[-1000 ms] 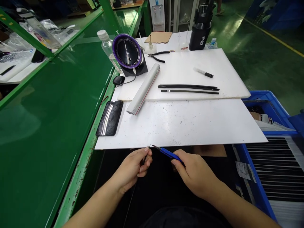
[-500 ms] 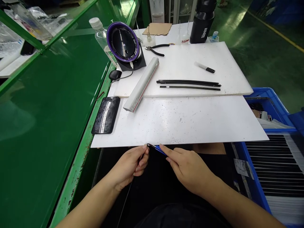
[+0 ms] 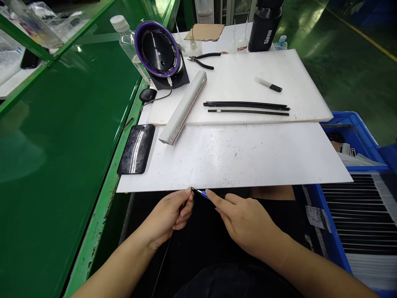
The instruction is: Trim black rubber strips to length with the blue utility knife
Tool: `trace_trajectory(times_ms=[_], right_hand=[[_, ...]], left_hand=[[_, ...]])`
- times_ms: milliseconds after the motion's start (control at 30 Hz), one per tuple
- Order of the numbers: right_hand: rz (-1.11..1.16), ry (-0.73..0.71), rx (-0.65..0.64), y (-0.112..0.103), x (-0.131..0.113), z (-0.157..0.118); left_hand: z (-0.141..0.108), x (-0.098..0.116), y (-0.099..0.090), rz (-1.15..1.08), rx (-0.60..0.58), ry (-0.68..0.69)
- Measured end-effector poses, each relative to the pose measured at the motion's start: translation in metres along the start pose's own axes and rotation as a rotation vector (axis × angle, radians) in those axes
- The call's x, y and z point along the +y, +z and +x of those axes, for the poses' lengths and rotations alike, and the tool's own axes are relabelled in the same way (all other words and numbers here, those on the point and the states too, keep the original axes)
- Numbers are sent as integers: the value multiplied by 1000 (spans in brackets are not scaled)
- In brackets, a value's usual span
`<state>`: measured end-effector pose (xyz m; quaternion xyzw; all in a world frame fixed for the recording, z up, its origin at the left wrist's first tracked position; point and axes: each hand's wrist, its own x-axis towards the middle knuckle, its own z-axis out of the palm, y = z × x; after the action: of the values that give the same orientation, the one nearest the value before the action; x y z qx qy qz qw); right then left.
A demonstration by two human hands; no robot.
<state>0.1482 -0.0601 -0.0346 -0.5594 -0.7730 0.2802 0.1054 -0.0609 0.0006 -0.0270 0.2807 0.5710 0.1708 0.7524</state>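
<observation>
At the front edge of the white board point(image 3: 235, 157), my left hand point(image 3: 173, 210) pinches the end of a thin dark strip point(image 3: 161, 265) that hangs down below it. My right hand point(image 3: 243, 217) is closed on a blue-handled tool point(image 3: 203, 193), forefinger stretched along it. The tool's thin metal tip touches or nearly touches the strip end at my left fingertips; the exact contact is too small to tell. Several black strips point(image 3: 246, 105) lie on the white foam slab point(image 3: 304, 91), beside a long grey-white box point(image 3: 184, 108).
A black phone point(image 3: 136, 149) lies at the left edge. Behind are a purple-rimmed fan point(image 3: 158, 49), a clear bottle point(image 3: 126, 39), pliers point(image 3: 203, 60), a capped knife point(image 3: 269, 84) and a black flask point(image 3: 265, 27). Blue crates point(image 3: 333, 231) stand at the right, a green rail point(image 3: 102, 215) at the left.
The view has shifted slightly. My right hand and the blue-handled tool have moved a little left, towards my left fingertips. My left hand keeps its pinch.
</observation>
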Motion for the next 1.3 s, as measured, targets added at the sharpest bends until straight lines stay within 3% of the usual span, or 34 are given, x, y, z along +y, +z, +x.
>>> trace_trajectory(times_ms=[233, 467, 833, 1133, 1300], right_hand=[[-173, -44, 26, 9, 1, -3], [35, -1, 27, 6, 5, -1], [104, 0, 18, -1, 3, 0], [-155, -45, 30, 9, 6, -3], [-189, -41, 53, 13, 7, -3]], left_hand=[[0, -1, -2, 5, 9, -6], [0, 1, -3, 21, -5, -9], [0, 3, -2, 29, -13, -20], [1, 1, -3, 48, -7, -8], [1, 1, -4, 48, -10, -15]])
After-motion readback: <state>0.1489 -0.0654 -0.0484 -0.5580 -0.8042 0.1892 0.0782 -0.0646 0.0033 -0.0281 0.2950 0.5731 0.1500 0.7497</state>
